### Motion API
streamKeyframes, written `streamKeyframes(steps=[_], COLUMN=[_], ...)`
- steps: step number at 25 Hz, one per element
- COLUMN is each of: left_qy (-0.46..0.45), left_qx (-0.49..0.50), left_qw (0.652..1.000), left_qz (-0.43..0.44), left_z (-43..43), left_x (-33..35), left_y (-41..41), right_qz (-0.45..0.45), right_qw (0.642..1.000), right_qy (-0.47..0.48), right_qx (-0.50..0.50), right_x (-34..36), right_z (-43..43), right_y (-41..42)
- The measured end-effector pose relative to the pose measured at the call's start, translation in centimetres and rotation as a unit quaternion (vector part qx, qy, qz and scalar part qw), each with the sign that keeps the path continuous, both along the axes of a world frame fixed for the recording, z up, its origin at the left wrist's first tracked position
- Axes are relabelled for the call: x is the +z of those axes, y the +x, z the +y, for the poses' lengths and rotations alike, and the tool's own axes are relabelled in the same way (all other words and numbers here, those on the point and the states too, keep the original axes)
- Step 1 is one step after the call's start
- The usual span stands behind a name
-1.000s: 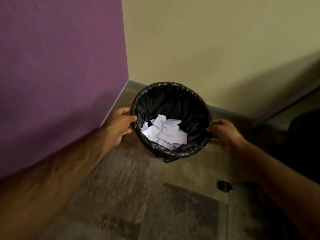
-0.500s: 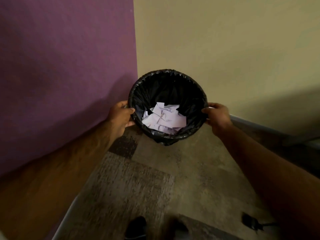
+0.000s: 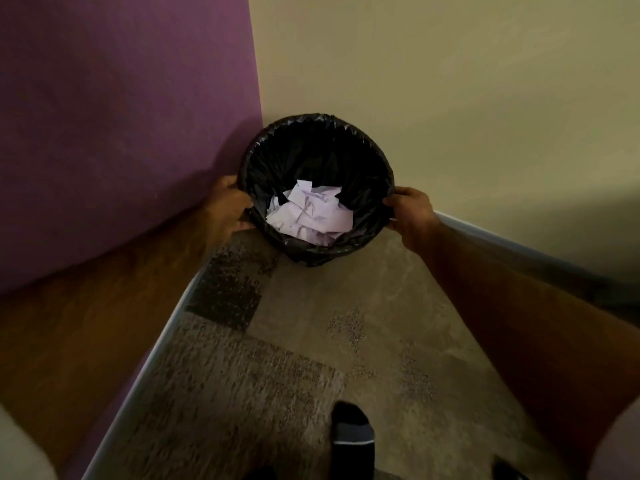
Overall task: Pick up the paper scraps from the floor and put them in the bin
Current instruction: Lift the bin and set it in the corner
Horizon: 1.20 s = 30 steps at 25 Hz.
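A round bin [image 3: 317, 140] lined with a black plastic bag is held in the corner where the two walls meet. Several white paper scraps [image 3: 308, 213] lie piled in its bottom. My left hand [image 3: 227, 204] grips the bin's left rim, fingers curled over the edge. On the opposite side, my right hand [image 3: 412, 211] grips the right rim. Whether the bin's base touches the floor is hidden. No scraps show on the carpet.
A purple wall [image 3: 121, 133] is on the left and a cream wall [image 3: 450, 91] on the right, with pale skirting along both. Patterned grey-brown carpet [image 3: 311, 341] covers the floor. My dark-socked foot [image 3: 351, 434] stands at the bottom centre.
The bin has moved away from me and further into the corner between the walls, both hands staying on its rim. My foot has come into view.
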<state>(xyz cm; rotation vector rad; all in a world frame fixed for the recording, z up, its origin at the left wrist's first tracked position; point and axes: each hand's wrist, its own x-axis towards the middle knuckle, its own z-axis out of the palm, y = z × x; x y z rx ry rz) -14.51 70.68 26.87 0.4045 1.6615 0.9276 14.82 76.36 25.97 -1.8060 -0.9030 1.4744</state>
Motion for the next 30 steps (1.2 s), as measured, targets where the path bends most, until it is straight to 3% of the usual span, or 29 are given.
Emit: streamKeyframes(steps=[7, 15, 25, 30], left_qy=[-0.027, 0.010, 0.066, 0.030], left_qx=[-0.004, 0.047, 0.023, 0.021], left_qw=[0.999, 0.996, 0.995, 0.995], left_qz=[0.031, 0.078, 0.074, 0.097], left_z=[3.5, 7.2, 8.2, 7.0], left_x=[-2.9, -4.5, -4.9, -5.5], left_y=[-1.2, -3.6, -4.9, -5.4], right_qz=[0.024, 0.004, 0.062, 0.107], right_qw=[1.000, 0.999, 0.998, 0.992], right_qy=[-0.019, 0.013, -0.002, 0.021], right_qx=[0.006, 0.034, 0.034, 0.058], right_x=[-2.5, -4.2, -4.5, -5.0], right_z=[3.8, 6.9, 7.2, 6.1], right_y=[-2.0, -4.3, -5.5, -6.0])
